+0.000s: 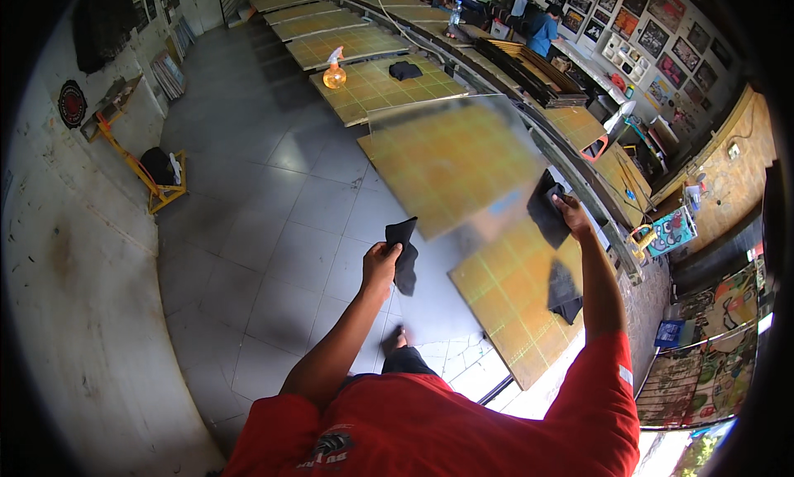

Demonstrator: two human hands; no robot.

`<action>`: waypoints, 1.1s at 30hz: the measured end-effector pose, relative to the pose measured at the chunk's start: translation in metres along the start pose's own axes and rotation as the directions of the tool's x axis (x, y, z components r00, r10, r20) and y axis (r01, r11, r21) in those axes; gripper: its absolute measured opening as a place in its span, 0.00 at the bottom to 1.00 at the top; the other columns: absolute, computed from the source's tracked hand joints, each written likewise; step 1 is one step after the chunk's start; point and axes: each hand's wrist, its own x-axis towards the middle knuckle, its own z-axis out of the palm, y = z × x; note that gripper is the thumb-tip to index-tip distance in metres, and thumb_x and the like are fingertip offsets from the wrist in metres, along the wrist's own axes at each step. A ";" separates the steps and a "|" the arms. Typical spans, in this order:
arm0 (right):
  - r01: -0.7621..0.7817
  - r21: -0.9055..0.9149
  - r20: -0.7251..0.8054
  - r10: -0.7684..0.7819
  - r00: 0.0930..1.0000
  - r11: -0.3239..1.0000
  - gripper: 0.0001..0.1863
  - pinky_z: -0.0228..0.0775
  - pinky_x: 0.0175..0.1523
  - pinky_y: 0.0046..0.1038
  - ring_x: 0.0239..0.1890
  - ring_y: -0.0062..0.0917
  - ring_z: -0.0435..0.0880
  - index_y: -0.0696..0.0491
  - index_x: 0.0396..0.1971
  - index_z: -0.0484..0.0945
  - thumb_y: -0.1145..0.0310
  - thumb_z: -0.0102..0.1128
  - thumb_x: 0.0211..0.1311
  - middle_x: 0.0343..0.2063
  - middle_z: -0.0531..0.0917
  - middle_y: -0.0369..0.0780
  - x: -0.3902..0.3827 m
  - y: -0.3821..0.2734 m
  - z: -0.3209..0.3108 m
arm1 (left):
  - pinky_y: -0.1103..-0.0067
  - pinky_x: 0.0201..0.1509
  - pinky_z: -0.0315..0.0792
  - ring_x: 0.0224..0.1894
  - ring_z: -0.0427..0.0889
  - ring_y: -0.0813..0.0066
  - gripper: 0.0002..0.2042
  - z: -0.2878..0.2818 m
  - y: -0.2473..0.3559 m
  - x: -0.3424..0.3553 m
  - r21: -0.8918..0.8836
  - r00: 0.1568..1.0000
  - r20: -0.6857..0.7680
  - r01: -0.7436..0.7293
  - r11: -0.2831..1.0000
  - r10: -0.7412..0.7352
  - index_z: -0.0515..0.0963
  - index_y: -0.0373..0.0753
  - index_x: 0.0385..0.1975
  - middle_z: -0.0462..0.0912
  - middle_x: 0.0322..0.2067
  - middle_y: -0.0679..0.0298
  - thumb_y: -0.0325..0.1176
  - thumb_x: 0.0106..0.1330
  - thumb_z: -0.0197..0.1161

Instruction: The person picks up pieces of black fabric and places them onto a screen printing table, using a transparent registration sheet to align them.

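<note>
A large see-through sheet (463,113), like glass or clear plastic, spans the space between my hands above the yellow gridded boards. My left hand (380,266) is closed around a folded black cloth (403,249) at the sheet's left edge. On the opposite edge my right hand (572,215) grips another black cloth (547,212), fingers closed. Whether the fingers also pinch the sheet through the cloths is hard to see. Below my right hand, a dark cloth (566,302) lies on the nearest board (504,299). The boards' grid shows hazily through the sheet.
Gridded boards (327,23) run in a row toward the back. One bears an orange spray bottle (335,73) and a dark cloth (405,70). Beside them runs a long metal rail (496,84). Stacked frames (529,70) and a person in blue (543,32) are farther right. Grey tiled floor (248,220) lies left.
</note>
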 end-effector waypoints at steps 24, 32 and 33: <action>-0.023 0.023 0.258 0.016 0.966 0.999 0.23 0.73 0.41 0.24 0.33 0.18 0.81 0.63 0.41 0.81 0.54 0.65 0.63 0.32 0.84 0.36 0.321 0.093 0.020 | 0.82 0.31 0.61 0.27 0.65 0.84 0.12 0.092 0.000 0.142 0.244 0.966 -0.259 0.069 0.967 -0.004 0.76 0.34 0.29 0.72 0.24 0.72 0.36 0.61 0.70; -0.001 -0.136 0.275 0.039 0.961 0.991 0.25 0.72 0.43 0.27 0.36 0.20 0.79 0.62 0.41 0.81 0.51 0.62 0.64 0.33 0.84 0.36 0.343 0.094 0.028 | 0.81 0.29 0.57 0.26 0.61 0.84 0.13 0.092 -0.011 0.172 0.309 0.953 -0.303 0.093 0.946 0.005 0.75 0.36 0.24 0.67 0.21 0.74 0.37 0.60 0.70; 0.010 -0.163 0.289 0.038 0.956 0.987 0.24 0.71 0.43 0.26 0.36 0.19 0.78 0.62 0.41 0.81 0.52 0.62 0.65 0.33 0.83 0.35 0.344 0.089 0.032 | 0.81 0.29 0.57 0.25 0.61 0.84 0.14 0.089 -0.013 0.175 0.305 0.950 -0.311 0.096 0.948 0.004 0.74 0.36 0.24 0.67 0.21 0.74 0.37 0.60 0.70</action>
